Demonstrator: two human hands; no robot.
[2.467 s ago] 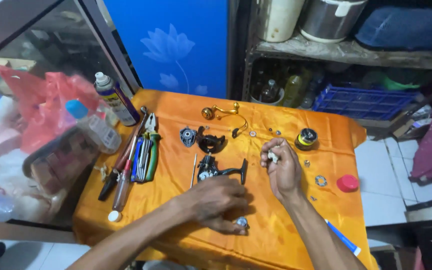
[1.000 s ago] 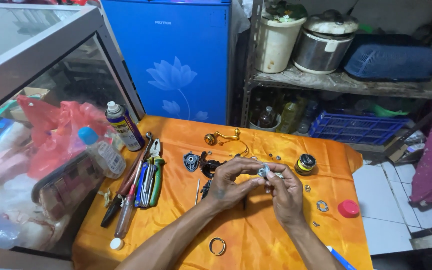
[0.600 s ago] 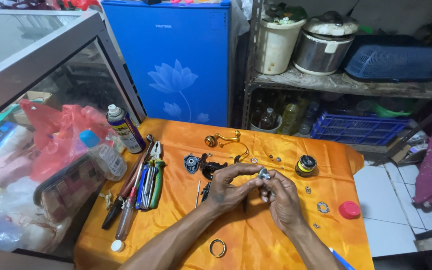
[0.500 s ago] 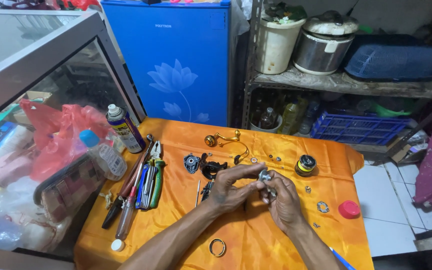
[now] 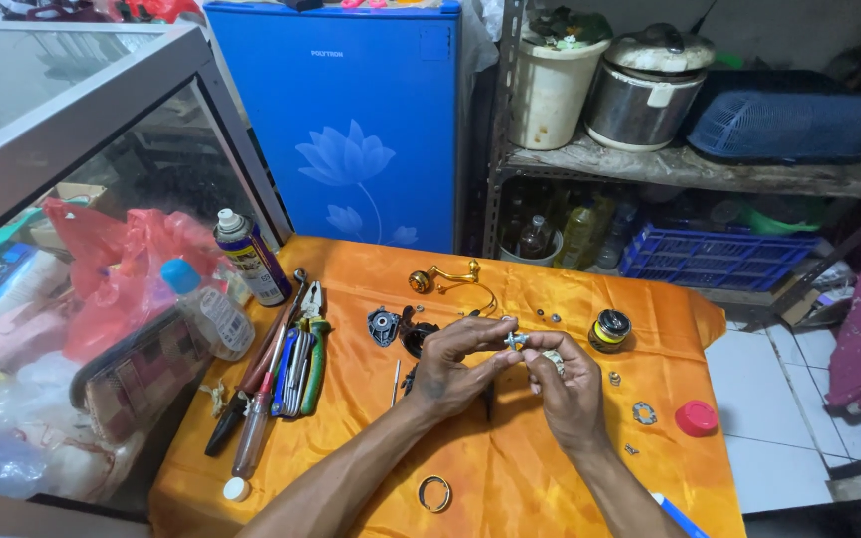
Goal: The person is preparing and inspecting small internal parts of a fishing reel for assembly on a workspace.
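Both of my hands meet above the middle of the orange cloth [image 5: 510, 468]. My left hand [image 5: 450, 364] pinches a small silver metal part [image 5: 516, 341] between thumb and fingers. My right hand [image 5: 568, 384] curls around a small pale piece and touches the same silver part from the right. Black fishing-reel body pieces [image 5: 413, 337] lie just behind and under my left hand. A gold crank handle [image 5: 442, 276] lies further back, and a black and yellow spool [image 5: 609, 330] stands to the right. A metal ring [image 5: 433, 493] lies near my forearms.
Pliers and screwdrivers [image 5: 286, 369] lie in a row at the left of the cloth, beside a spray can [image 5: 250, 258] and a clear bottle [image 5: 209, 311]. A red cap [image 5: 696, 417], a washer [image 5: 644, 411] and small screws sit at the right. A glass cabinet stands left, a blue fridge [image 5: 351, 120] behind.
My left hand rose from the cloth, where it rested on a ring, and joined my right hand. Both now hold small parts together above the reel pieces. The view also lifted.
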